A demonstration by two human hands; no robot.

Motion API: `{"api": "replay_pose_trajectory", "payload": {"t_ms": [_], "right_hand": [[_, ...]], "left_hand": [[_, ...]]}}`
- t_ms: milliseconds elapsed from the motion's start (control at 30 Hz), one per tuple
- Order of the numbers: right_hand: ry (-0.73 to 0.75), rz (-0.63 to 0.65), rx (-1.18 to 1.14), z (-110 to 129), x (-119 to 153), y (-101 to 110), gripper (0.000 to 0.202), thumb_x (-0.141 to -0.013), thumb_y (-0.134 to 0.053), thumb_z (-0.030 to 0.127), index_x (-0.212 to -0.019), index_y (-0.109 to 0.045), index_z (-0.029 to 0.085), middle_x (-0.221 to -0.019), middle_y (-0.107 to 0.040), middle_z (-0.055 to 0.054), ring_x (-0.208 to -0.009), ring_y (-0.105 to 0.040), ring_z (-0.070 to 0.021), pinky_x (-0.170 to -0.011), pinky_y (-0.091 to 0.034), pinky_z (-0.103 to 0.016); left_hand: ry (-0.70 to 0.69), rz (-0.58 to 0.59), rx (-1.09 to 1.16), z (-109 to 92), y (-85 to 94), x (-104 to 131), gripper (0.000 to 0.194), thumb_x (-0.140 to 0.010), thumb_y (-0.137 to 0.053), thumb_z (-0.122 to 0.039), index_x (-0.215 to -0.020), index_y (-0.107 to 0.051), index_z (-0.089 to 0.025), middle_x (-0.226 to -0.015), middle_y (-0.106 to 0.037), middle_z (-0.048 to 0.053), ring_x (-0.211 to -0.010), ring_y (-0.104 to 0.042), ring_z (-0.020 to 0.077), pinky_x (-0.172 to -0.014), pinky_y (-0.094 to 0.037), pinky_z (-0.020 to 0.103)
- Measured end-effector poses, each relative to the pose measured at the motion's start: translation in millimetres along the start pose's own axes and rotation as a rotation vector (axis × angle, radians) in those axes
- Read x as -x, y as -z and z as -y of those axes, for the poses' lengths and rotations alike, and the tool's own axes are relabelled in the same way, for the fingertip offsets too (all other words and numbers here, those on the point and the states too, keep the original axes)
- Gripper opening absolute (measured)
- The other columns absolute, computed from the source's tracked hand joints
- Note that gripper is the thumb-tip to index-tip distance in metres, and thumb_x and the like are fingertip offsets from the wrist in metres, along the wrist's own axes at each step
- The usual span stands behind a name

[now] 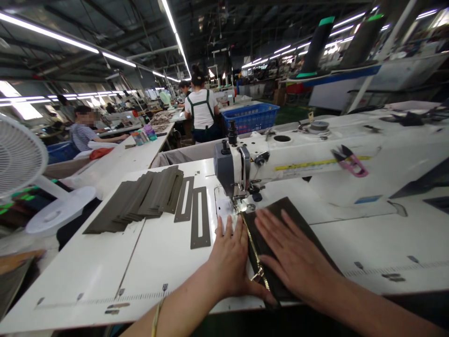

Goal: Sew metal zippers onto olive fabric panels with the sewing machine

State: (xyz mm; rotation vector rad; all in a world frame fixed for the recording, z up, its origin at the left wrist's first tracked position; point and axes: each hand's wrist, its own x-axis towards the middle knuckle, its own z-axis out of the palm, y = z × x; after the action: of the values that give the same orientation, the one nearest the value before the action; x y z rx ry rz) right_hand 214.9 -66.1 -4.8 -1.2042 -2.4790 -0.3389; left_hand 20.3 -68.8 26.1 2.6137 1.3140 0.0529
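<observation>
Workpiece: a dark fabric panel (258, 247) with a gold-toothed zipper (253, 245) along its left edge.
Workpiece location: on the white table (157, 262), in front of the sewing machine (229, 171); the far end of the zipper lay at the needle area (239, 203).
Long axis: the zipper ran from the needle area toward the near table edge, slanting to the right as it approached.
Panel direction: lengthwise away from the operator; its far right corner pointed toward the machine arm.
Appearance: the panel was dark, matte and flat; the teeth were bright gold, and a gold slider (258, 274) sat close to the near end.
Left hand (229, 260): spread flat, left of the zipper; its fingertips pointed at the needle area, its thumb reached across near the zipper's near end.
Right hand (298, 252): palm down on the panel, fingers extended, thumb apart.
Adjacent parts: two slotted pieces (199, 242) lay left of the needle area, beside a fanned stack (140, 201).
</observation>
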Motion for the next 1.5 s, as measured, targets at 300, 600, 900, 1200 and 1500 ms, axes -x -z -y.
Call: {"api": "replay_pose_trajectory", "payload": {"t_ms": [300,600,900,1200,1500], "right_hand": [[-0.015,0.105,-0.172,-6,6,-29,0.045,-0.093,-0.031,0.028,-0.134,-0.038,0.012,-0.14,-0.036,-0.011,-0.13,-0.03,-0.0224,-0.103,-0.032,-0.047],[0.02,0.019,-0.122,-8,1,-46,0.046,-0.091,-0.036,0.029,-0.136,-0.036,0.02,-0.14,-0.037,-0.008,-0.129,-0.032,-0.0238,-0.1,-0.035,-0.049],[0.104,0.015,-0.164,-10,-12,-47,0.047,-0.09,-0.041,0.029,-0.136,-0.036,0.021,-0.137,-0.042,-0.008,-0.123,-0.042,-0.0224,-0.099,-0.035,-0.047],[0.103,0.055,-0.157,-7,-17,-38,0.051,-0.089,-0.039,0.025,-0.139,-0.029,0.019,-0.142,-0.035,-0.006,-0.129,-0.033,-0.0213,-0.102,-0.03,-0.044],[0.075,0.075,-0.195,-8,-20,-41,0.049,-0.09,-0.038,0.026,-0.137,-0.032,0.018,-0.142,-0.034,-0.005,-0.129,-0.032,-0.0206,-0.103,-0.03,-0.045]], "left_hand": [[-0.018,-0.054,0.043,-2,2.0,8,0.112,-0.062,-0.051,-0.079,-0.14,-0.019,-0.005,-0.145,-0.017,0.022,-0.133,-0.006,0.0408,-0.106,-0.004,0.062],[-0.301,-0.28,0.073,16,-31.4,75,0.027,-0.09,-0.051,-0.033,-0.116,-0.051,-0.028,-0.112,-0.065,-0.001,-0.114,-0.053,0.0155,-0.112,-0.019,0.039],[-0.061,-0.162,-0.309,50,-20.2,96,0.061,-0.087,-0.048,-0.043,-0.138,-0.029,-0.016,-0.133,-0.046,0.017,-0.118,-0.046,0.032,-0.097,-0.037,0.049],[-0.245,-0.277,-0.402,59,-42.9,100,0.049,-0.089,-0.047,-0.02,-0.135,-0.034,-0.009,-0.134,-0.045,0.017,-0.125,-0.037,0.0304,-0.099,-0.039,0.041],[-0.128,-0.359,-0.045,69,-24.4,79,0.043,-0.087,-0.047,-0.028,-0.129,-0.044,-0.018,-0.127,-0.047,0.016,-0.116,-0.046,0.0295,-0.09,-0.045,0.046]]}}
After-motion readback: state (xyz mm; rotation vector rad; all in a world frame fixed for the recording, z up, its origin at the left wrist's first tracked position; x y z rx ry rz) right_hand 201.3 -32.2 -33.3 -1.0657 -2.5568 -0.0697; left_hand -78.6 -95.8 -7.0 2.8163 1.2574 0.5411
